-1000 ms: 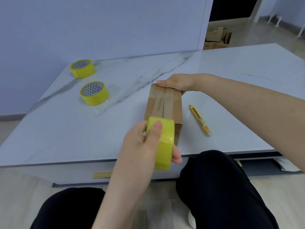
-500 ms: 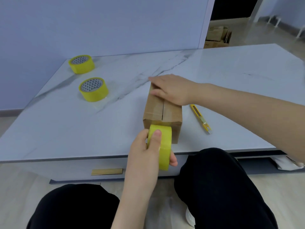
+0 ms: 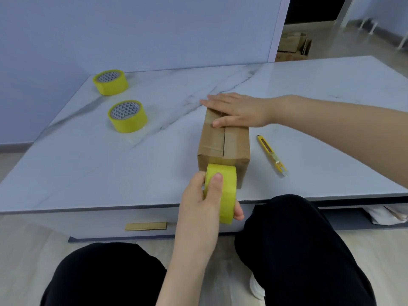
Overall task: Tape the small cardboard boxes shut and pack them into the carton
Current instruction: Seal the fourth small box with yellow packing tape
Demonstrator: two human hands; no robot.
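A small brown cardboard box (image 3: 223, 146) lies lengthwise on the marble table (image 3: 110, 164), its flaps closed along a middle seam with clear tape over them. My right hand (image 3: 237, 110) lies flat on the far end of the box top, fingers straight. My left hand (image 3: 204, 199) grips a yellow tape roll (image 3: 223, 192) held on edge against the near end of the box, thumb on the roll's face. Tape runs from the roll onto the near face of the box.
Two more yellow tape rolls (image 3: 127, 115) (image 3: 110, 82) lie flat at the table's left. A yellow utility knife (image 3: 271, 154) lies right of the box. Cardboard cartons (image 3: 293, 46) stand on the floor beyond the table. My knees in black trousers are below the table edge.
My right hand slid from the box's far edge onto its top and now lies flat there. My left hand drew the tape roll down over the box's near end.
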